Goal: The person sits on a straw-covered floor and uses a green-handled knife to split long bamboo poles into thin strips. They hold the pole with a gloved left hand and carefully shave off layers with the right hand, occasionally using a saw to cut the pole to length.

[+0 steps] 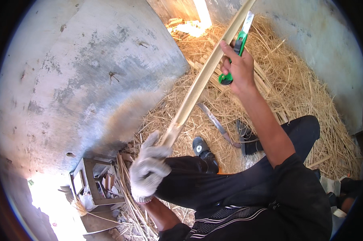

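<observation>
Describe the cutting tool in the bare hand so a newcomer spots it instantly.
Start at the straw pile at upper right. Above it the bare right hand grips a utility knife beside the long pale cane strip. Its bright green handle sets it apart from the dull blade lying on the straw.

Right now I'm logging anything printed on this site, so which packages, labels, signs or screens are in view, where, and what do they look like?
None in view: no package, label, sign or screen shows.
Only the gloved left hand holding a long pale cane strip, the bare right hand gripping a green utility knife, and straw on the floor.
</observation>
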`<state>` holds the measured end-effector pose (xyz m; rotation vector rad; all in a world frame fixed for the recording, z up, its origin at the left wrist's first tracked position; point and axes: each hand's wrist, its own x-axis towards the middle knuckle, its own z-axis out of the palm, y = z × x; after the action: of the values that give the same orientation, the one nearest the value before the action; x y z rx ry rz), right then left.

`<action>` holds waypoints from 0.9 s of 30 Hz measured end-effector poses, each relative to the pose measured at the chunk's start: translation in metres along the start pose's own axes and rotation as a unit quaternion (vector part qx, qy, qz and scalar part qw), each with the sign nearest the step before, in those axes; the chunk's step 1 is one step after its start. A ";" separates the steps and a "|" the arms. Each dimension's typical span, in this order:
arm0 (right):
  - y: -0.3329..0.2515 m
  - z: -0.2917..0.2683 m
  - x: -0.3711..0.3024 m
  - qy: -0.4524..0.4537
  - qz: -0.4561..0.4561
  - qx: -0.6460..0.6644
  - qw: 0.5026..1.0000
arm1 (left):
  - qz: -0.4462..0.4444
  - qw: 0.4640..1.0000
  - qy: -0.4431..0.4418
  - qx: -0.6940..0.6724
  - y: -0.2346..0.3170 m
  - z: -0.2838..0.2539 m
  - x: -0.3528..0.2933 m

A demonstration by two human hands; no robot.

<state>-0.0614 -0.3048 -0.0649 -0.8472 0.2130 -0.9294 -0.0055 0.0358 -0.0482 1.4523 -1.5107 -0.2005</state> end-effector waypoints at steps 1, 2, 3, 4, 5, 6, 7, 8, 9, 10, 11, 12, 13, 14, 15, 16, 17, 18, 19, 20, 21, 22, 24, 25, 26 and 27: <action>-0.005 -0.003 0.009 -0.031 -0.030 -0.046 0.998 | -0.061 0.995 0.016 0.076 0.005 0.002 0.005; -0.007 -0.002 0.009 -0.028 -0.032 -0.102 0.994 | -0.127 0.980 0.036 0.148 0.016 0.007 0.012; -0.008 -0.001 0.007 -0.024 -0.034 -0.158 0.987 | -0.192 0.955 0.055 0.218 0.022 0.010 0.017; -0.010 0.002 0.004 -0.024 -0.038 -0.212 0.976 | -0.173 0.961 0.070 0.205 0.018 -0.001 0.024; 0.001 -0.001 0.000 -0.020 -0.049 -0.286 0.957 | -0.192 0.960 0.147 0.138 0.017 -0.007 0.032; 0.010 -0.004 -0.005 -0.051 -0.051 -0.332 0.940 | -0.208 0.950 0.224 0.068 0.019 -0.013 0.043; 0.020 -0.009 -0.012 -0.079 -0.051 -0.378 0.921 | -0.195 0.947 0.248 0.070 0.026 -0.017 0.063; 0.028 -0.012 -0.019 -0.107 -0.051 -0.422 0.899 | -0.181 0.942 0.271 0.073 0.035 -0.023 0.084; 0.035 -0.016 -0.026 -0.139 -0.088 -0.450 0.878 | -0.143 0.946 0.281 0.082 0.035 -0.032 0.102; 0.042 -0.016 -0.034 -0.174 -0.125 -0.472 0.855 | -0.104 0.946 0.290 0.097 0.038 -0.045 0.115; 0.050 -0.016 -0.040 -0.208 -0.162 -0.491 0.831 | -0.080 0.944 0.307 0.088 0.043 -0.056 0.126; 0.060 -0.021 -0.042 -0.232 -0.185 -0.487 0.822 | -0.056 0.943 0.321 0.074 0.045 -0.065 0.137; 0.071 -0.027 -0.043 -0.254 -0.209 -0.482 0.812 | -0.031 0.940 0.334 0.061 0.048 -0.073 0.142; 0.080 -0.030 -0.046 -0.276 -0.230 -0.474 0.804 | -0.025 0.942 0.326 0.074 0.050 -0.083 0.142; 0.087 -0.033 -0.048 -0.289 -0.222 -0.466 0.806 | -0.019 0.944 0.318 0.087 0.053 -0.094 0.141; 0.091 -0.035 -0.047 -0.302 -0.217 -0.465 0.804 | -0.012 0.946 0.309 0.100 0.058 -0.101 0.140; 0.094 -0.037 -0.045 -0.312 -0.211 -0.465 0.801 | -0.040 0.941 0.309 0.130 0.067 -0.093 0.137; 0.098 -0.037 -0.043 -0.322 -0.206 -0.465 0.798 | -0.040 0.940 0.308 0.139 0.065 -0.095 0.129; 0.103 -0.036 -0.040 -0.323 -0.210 -0.471 0.794 | -0.039 0.939 0.306 0.149 0.060 -0.100 0.119; 0.109 -0.039 -0.036 -0.324 -0.210 -0.478 0.789 | -0.015 0.939 0.310 0.150 0.061 -0.095 0.116; 0.116 -0.041 -0.032 -0.325 -0.211 -0.486 0.783 | 0.010 0.937 0.313 0.153 0.063 -0.090 0.112; 0.124 -0.043 -0.027 -0.323 -0.204 -0.494 0.781 | 0.019 0.940 0.314 0.135 0.067 -0.095 0.104; 0.140 -0.049 -0.019 -0.318 -0.191 -0.511 0.775 | 0.049 0.939 0.332 0.076 0.073 -0.108 0.081; 0.149 -0.051 -0.018 -0.316 -0.191 -0.494 0.787 | 0.074 0.934 0.346 0.052 0.075 -0.111 0.072; 0.151 -0.048 -0.021 -0.311 -0.189 -0.517 0.775 | 0.098 0.926 0.363 0.026 0.074 -0.110 0.064; 0.150 -0.041 -0.025 -0.306 -0.187 -0.538 0.763 | 0.088 0.881 0.462 0.056 0.077 -0.098 0.061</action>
<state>-0.0041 -0.2613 -0.2052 -2.2929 -0.0284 -0.7956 0.0260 0.0541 0.0855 1.2007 -0.8417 0.6295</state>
